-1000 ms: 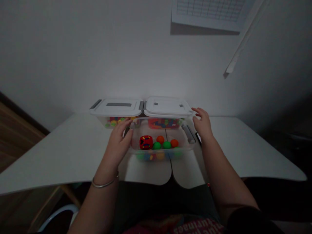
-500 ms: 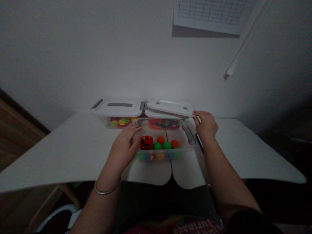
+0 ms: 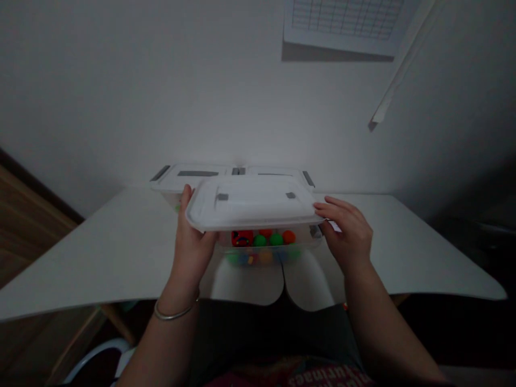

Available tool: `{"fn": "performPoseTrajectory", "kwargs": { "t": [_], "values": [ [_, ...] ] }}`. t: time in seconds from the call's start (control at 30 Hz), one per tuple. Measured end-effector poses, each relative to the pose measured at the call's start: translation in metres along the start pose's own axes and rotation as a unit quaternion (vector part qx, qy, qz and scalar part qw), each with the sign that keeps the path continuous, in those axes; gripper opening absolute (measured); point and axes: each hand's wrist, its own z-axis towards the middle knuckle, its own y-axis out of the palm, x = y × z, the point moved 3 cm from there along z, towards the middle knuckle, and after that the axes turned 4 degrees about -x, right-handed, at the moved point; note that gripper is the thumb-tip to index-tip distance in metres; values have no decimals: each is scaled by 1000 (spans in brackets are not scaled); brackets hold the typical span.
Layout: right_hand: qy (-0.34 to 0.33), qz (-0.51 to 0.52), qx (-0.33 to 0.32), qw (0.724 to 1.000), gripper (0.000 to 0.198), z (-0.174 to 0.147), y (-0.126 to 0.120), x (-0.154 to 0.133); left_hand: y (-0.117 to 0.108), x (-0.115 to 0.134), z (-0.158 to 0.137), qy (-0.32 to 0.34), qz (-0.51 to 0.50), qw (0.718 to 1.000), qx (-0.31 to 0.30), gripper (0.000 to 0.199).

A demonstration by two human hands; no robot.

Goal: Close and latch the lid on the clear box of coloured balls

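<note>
A white plastic lid [image 3: 258,201] is held tilted above the near clear box [image 3: 266,250], with its underside facing me. My left hand [image 3: 191,242] grips the lid's left end, thumb below the front edge and fingers along the side. At the right end, my right hand [image 3: 344,228] pinches the lid's edge between fingers and thumb. Under the lid, the box shows a red cube [image 3: 242,238], green balls [image 3: 276,239] and orange balls [image 3: 289,236]. The lid hides the box's rear part.
Behind stand two lidded boxes against the wall, a left box [image 3: 189,174] and a right box [image 3: 274,171]. All stand on a white table [image 3: 124,252]. A printed sheet [image 3: 342,27] hangs on the wall.
The lid has come off the rear right box, moving left and toward me over the near box. My left hand has left the box rim and taken the lid's left end.
</note>
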Motion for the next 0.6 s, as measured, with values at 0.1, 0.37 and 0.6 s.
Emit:
{"fn": "performPoseTrajectory", "kwargs": {
  "t": [0.1, 0.37, 0.6],
  "values": [
    [-4, 28, -3, 1000, 18, -5, 0, -8, -11, 5, 1, -15, 18, 999, 46, 65],
    [81, 81, 15, 993, 17, -9, 11, -4, -21, 20, -3, 100, 84, 987, 89, 31],
    [246, 160, 7, 956, 27, -16, 22, 11, -12, 20, -6, 67, 1, 995, 74, 27]
  ]
}}
